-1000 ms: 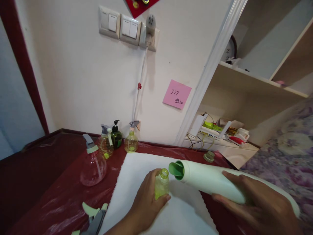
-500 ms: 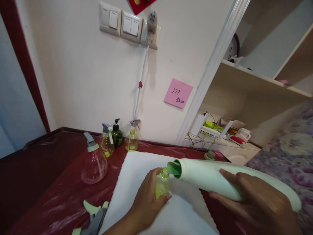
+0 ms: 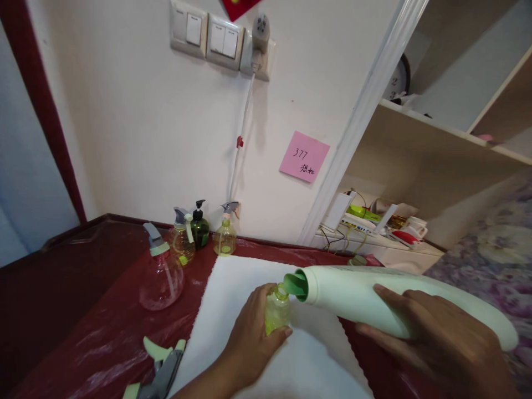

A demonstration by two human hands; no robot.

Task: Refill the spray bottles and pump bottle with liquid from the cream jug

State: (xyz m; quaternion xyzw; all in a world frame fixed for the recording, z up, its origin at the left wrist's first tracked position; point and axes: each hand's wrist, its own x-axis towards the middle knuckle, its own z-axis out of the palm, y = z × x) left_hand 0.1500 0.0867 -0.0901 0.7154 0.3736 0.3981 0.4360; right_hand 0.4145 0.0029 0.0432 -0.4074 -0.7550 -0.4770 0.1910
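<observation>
My left hand (image 3: 251, 338) is wrapped round a small yellow-green bottle (image 3: 277, 307) with no cap, standing upright on a white cloth (image 3: 233, 277). My right hand (image 3: 440, 341) grips a large white bottle (image 3: 374, 299) that lies nearly level in the air. Its green spout (image 3: 296, 284) points left and sits just above the small bottle's open mouth, touching or almost touching it.
A clear spray bottle (image 3: 160, 274), two yellowish spray bottles (image 3: 183, 244) (image 3: 225, 235) and a dark green pump bottle (image 3: 199, 227) stand at the back left on the red plastic-covered table (image 3: 83, 310). A loose spray head (image 3: 160, 371) lies front left. A cluttered shelf (image 3: 374, 221) is on the right.
The white bottle has tipped closer to level and its spout has moved left and down onto the small bottle's mouth. My left hand has kept the small bottle in place.
</observation>
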